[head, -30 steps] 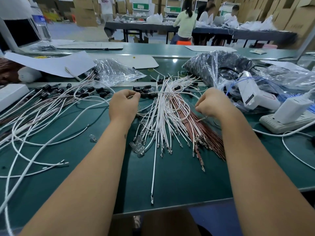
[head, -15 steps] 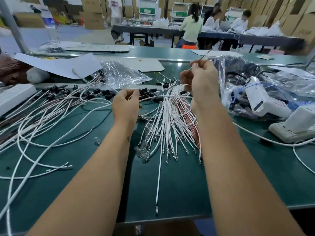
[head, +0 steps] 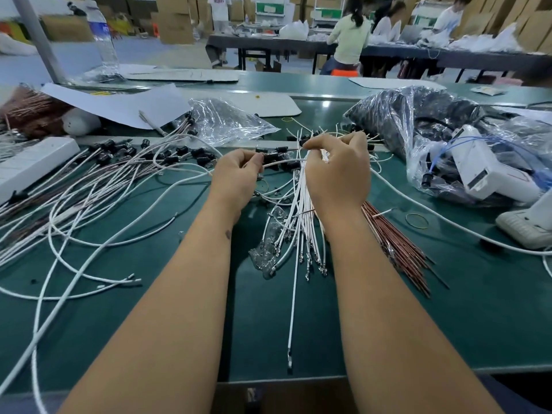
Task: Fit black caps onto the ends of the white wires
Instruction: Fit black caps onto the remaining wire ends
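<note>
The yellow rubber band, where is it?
In the head view, the yellow rubber band lies flat on the green table, on the right, between the brown wires and the white charger.

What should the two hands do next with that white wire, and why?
Probably push the wire's end into a black cap. The left hand and right hand both pinch one white wire stretched between them, just above the loose caps; whether one is already on is hidden.

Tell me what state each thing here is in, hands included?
Left hand: pinching one white wire.
Right hand: fingers curled round the same wire's far part.
Loose white wires: lying bunched on the green table.
Capped wires: piled at left.
Clear bag: crumpled, lying flat.
Water bottle: upright.
</note>
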